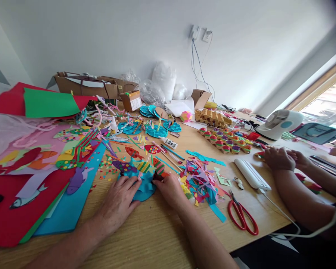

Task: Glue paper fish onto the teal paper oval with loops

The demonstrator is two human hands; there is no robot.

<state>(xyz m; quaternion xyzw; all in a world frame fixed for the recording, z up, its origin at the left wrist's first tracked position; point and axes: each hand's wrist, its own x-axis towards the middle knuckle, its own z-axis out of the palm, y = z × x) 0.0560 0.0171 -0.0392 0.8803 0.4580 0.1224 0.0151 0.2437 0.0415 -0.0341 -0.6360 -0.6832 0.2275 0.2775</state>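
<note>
A round blue craft piece (144,189) lies on the table in front of me, with paper fish standing along its far side. One is purple (125,166), one is yellow-striped (141,166) and one is green and pink (158,166). My left hand (122,193) rests on the left part of the blue piece, fingers stretched out and lying on it. At its right edge my right hand (168,186) has its fingers closed on a small dark brown piece (158,177); the fingertips partly hide it.
Paper scraps (200,177) and red-handled scissors (242,213) lie to the right, near a white power bank (252,174). Coloured sheets (25,209) cover the left side. A glue bottle (169,142) and blue discs (156,130) are farther back. Another person's hands (281,158) work at right.
</note>
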